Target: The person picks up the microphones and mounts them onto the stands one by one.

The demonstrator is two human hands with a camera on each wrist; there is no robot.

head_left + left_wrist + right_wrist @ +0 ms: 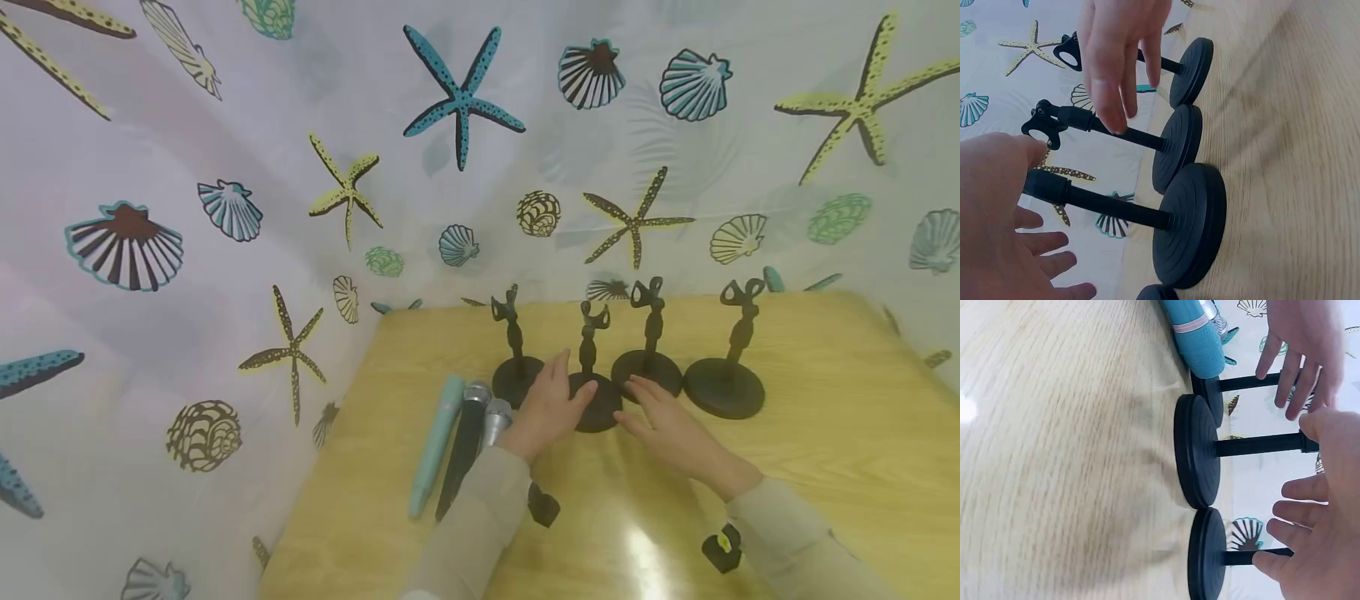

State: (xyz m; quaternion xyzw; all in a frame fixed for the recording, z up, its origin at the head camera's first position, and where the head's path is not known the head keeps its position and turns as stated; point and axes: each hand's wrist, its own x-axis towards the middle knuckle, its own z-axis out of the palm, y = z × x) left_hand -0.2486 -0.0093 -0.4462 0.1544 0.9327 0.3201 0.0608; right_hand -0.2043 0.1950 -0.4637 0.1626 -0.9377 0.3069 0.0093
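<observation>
Several black desktop microphone stands with round bases and clips on top stand upright in a row. In the head view, my left hand and right hand hover on either side of the front stand, their fingers extended. Behind my left hand stands the leftmost stand. Near my right fingertips is the base of another stand, with the rightmost stand beyond. The left wrist view shows my left hand's fingers spread beside a stand's pole, holding nothing. The right hand also appears empty in the right wrist view.
Left of my left hand lie a teal microphone, a black microphone and a silver-headed microphone, side by side, partly hidden by my sleeve. The wooden table meets a curtain printed with shells and starfish at its back.
</observation>
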